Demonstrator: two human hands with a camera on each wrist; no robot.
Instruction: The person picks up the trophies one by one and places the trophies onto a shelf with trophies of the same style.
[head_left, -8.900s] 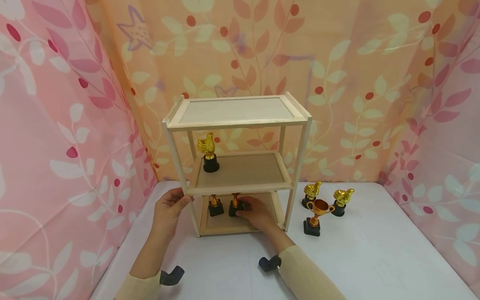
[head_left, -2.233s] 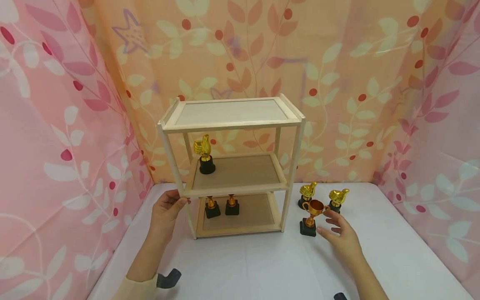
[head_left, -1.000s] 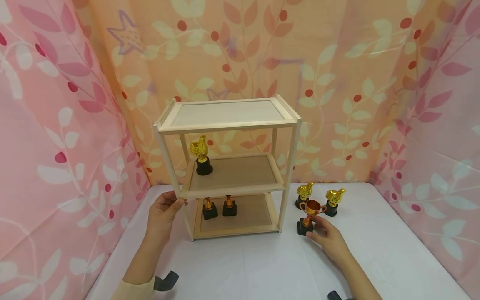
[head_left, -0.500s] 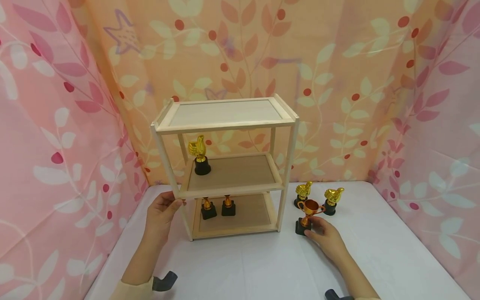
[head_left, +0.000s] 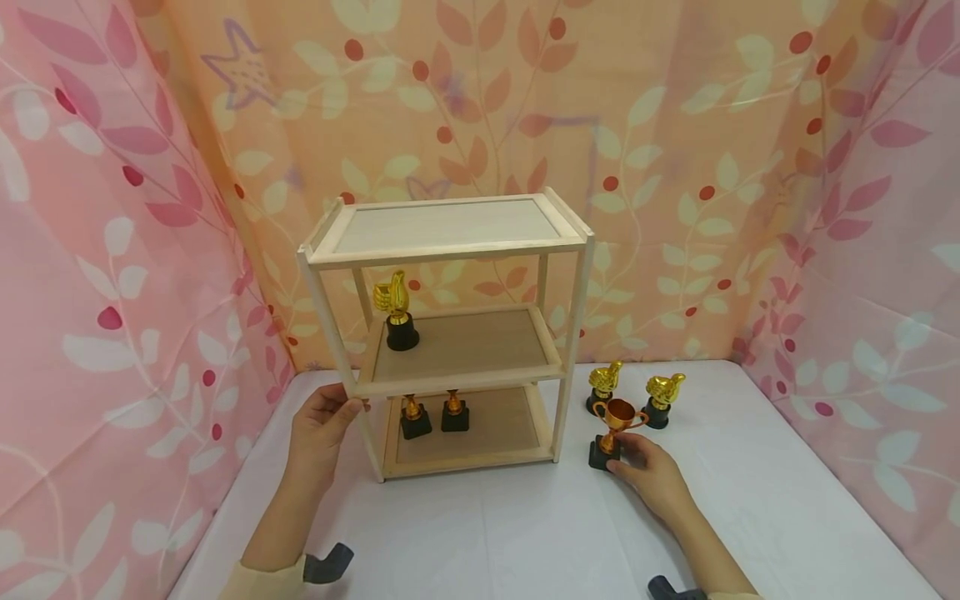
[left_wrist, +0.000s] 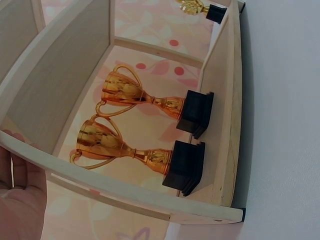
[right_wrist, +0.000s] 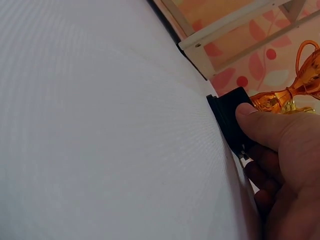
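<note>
Gripping the black base of the copper cup trophy with thumb and curled fingers: the right hand, on the white table just right of the wooden shelf. Seen in the right wrist view only partly: trophy bowl cut off at the frame edge, fingers under the base hidden. Holding the front left post at the middle level: the left hand, thumb in front, other fingers hidden behind the wood. Standing behind the held trophy, close together: two gold thumbs-up trophies. Standing on the bottom level: two copper cups, tops hidden in the head view. Standing on the middle level, left: one gold thumb trophy.
</note>
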